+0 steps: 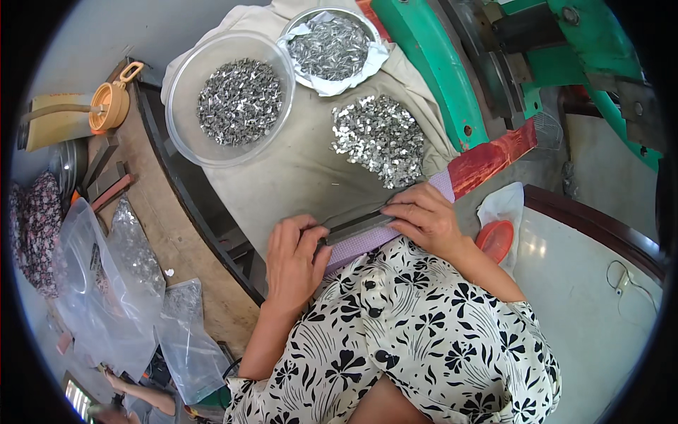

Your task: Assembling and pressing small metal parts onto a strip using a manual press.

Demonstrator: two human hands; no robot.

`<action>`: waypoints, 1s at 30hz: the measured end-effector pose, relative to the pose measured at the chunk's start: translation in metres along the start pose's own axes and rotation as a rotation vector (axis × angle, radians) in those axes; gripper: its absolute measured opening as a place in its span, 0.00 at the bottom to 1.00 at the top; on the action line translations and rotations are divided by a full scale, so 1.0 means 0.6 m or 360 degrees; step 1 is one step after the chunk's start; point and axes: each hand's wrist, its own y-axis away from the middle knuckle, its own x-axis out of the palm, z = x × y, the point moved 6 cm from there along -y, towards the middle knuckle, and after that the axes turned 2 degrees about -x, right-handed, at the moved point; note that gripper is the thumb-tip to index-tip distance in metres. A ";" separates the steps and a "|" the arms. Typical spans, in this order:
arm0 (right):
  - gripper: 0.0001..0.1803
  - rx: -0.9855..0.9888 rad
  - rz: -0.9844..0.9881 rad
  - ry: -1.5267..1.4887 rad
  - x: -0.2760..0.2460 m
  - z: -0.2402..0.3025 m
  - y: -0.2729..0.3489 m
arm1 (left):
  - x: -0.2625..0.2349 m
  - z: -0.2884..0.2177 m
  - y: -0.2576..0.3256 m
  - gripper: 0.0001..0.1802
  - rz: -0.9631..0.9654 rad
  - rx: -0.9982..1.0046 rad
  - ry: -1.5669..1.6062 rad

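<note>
A long, narrow dark bar lies along the near edge of the cloth-covered table, in front of my body. At its left end, my left hand is closed with thumb and fingers on the bar. The other end is pinched by my right hand. Beneath the bar runs a purple textured strip. Just beyond my right hand, a loose pile of small, flat, shiny metal pieces rests on the grey-beige cloth. Whether the bar carries any small pieces is too fine to tell.
A clear plastic bowl of metal bits and a paper-lined metal bowl of slivers stand at the back. A green machine rises at the far right. Plastic bags hang left; a red dish sits right. Another person is lower left.
</note>
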 end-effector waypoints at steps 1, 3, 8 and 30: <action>0.16 0.0003 0.0005 0.0015 -0.001 0.004 -0.001 | -0.003 -0.001 0.001 0.17 -0.0005 0.0019 0.0005; 0.16 -0.0048 -0.0013 0.0085 -0.003 0.009 -0.003 | -0.008 -0.010 -0.001 0.16 -0.0071 0.0144 -0.0118; 0.14 0.0001 -0.0228 0.0141 -0.025 0.019 -0.030 | -0.048 -0.032 -0.037 0.17 -0.0268 0.0256 -0.0338; 0.13 0.0419 -0.1170 0.0717 -0.327 -0.053 0.003 | 0.031 -0.350 -0.405 0.06 -0.0244 0.1630 -0.0350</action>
